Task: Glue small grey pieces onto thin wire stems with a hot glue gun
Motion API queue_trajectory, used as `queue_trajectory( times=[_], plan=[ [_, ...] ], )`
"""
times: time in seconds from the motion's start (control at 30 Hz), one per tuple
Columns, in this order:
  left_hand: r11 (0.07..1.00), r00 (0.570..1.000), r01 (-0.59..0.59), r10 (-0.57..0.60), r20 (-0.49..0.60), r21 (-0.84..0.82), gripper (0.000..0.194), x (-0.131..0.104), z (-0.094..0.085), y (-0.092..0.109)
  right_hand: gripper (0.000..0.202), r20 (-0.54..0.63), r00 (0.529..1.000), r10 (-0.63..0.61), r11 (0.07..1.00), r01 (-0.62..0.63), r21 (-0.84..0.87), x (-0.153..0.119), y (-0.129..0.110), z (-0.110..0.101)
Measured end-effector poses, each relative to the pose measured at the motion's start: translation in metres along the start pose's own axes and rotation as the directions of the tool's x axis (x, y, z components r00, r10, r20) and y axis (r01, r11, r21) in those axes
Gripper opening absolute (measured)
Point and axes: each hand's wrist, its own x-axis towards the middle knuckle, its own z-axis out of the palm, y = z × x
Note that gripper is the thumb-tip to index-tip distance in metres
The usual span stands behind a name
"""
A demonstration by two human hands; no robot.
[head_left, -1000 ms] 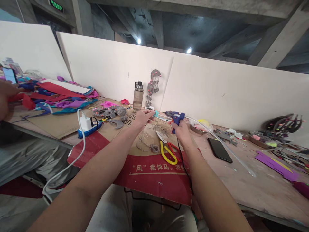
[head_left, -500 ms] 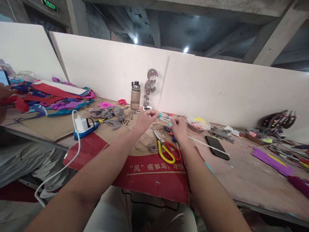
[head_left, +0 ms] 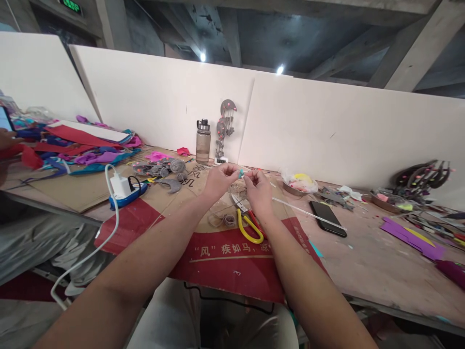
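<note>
Left hand (head_left: 220, 180): I had thumb and index pinching a small teal piece (head_left: 240, 173). Right hand (head_left: 259, 191): fingertips drawn close together right at that piece; couldn't tell whether I was gripping it or only meeting it. The teal piece sat up above the cardboard (head_left: 232, 271), past the blade tips of the scissors (head_left: 240, 220). For good handling, I judged: light pinch at the edges, wrists steady, contact in view of the camera; squeezing hard would likely bend or lose something that small. Exact contact was too tiny for me to read.

Outward: scissors lay on the cardboard, yellow handle in plain view, red one partly hidden by my right wrist. Twine coil (head_left: 229, 221) just left of the scissors, loose strand beside it; possible snag, I reckoned, if a hand dropped. Clear rod (head_left: 301, 209) right of the scissors, overlapping the phone (head_left: 325, 215) from my view. Bowl (head_left: 296, 191) with a plastic bag, beyond the scissors to the right. Bottle (head_left: 203, 143) and grey ornament (head_left: 221, 127) stood well behind the scissors, not in the way. Grey pieces (head_left: 156, 168) and white charger (head_left: 119, 185) were left of the scissors. Another person's hand (head_left: 7, 138) showed far left of them, by the cloth heap (head_left: 90, 150), well apart from mine.
</note>
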Motion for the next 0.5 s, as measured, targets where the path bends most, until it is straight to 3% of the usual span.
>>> queue_trajectory(
  times=[0.17,0.5],
  plan=[
    [0.999,0.997,0.027,-0.029,0.073,0.028,0.013,0.0,0.0,0.002,0.012,-0.055,0.989,-0.141,0.981,0.132,-0.139,0.001,-0.001,-0.004],
    [0.989,0.985,0.017,-0.041,0.165,0.148,0.014,-0.002,-0.004,0.011,0.012,-0.025,0.968,-0.248,0.938,0.234,-0.254,0.003,0.003,-0.01]
  ],
)
